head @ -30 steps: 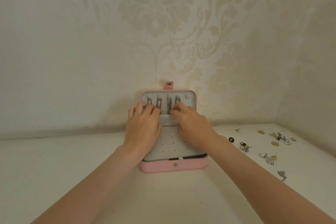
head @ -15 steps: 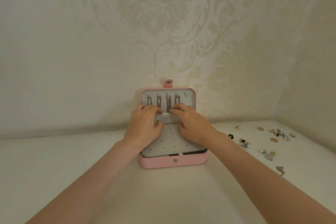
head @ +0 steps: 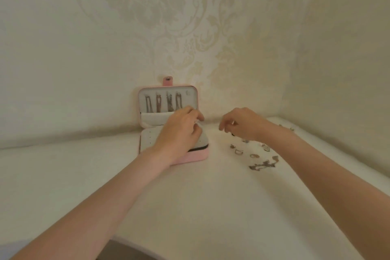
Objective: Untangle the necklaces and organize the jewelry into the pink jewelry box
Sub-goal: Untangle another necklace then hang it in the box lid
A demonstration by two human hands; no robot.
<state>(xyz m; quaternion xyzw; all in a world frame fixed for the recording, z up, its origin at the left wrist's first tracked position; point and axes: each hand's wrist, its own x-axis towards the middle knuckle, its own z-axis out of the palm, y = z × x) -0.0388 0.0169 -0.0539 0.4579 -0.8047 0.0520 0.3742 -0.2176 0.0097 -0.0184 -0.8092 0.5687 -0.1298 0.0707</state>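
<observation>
The pink jewelry box [head: 196,157] stands open against the wall, its lid upright. Several necklaces [head: 163,102] hang side by side in the lid above a white pocket [head: 154,119]. A white panel with small holes [head: 149,139] covers the base. My left hand [head: 179,131] lies over the right half of the box, its curled fingers and thumb pinching the right end of the pocket. My right hand [head: 244,124] hovers to the right of the box with its fingers hanging loosely curled and holding nothing. Loose jewelry lies just below and beyond it.
Small earrings and rings [head: 238,151] and a silver chain piece [head: 261,164] are scattered on the white surface right of the box. A few more pieces [head: 291,129] lie near the right corner. Patterned wallpaper walls close off the back and right.
My right hand left the box's pocket and swung right, above the loose jewelry. My left hand slid to the right end of the pocket. The view turned right.
</observation>
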